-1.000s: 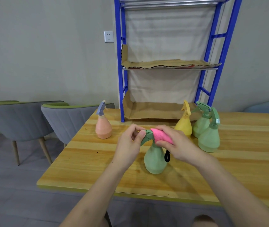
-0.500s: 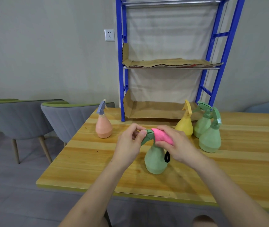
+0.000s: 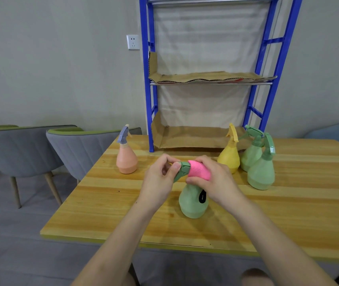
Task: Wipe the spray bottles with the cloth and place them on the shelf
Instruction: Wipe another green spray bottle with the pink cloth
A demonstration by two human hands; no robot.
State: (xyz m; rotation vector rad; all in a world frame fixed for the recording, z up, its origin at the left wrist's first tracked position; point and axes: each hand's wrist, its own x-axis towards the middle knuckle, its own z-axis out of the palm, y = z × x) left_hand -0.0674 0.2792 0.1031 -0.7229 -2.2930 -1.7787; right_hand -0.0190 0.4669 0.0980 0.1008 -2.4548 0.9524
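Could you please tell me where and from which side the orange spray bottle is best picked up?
Probably by the narrow neck of the orange spray bottle, just below the trigger head, coming from its open left side. It stands upright and alone, and its body widens downward, so the neck suits a hand best.

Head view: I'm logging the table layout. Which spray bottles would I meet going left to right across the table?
Orange bottle → green bottle being wiped → yellow bottle → two green bottles standing together at the right, overlapping, so their order is unclear.

Grey chairs [image 3: 82, 149], wall socket [image 3: 133, 42], wooden table [image 3: 106, 213]
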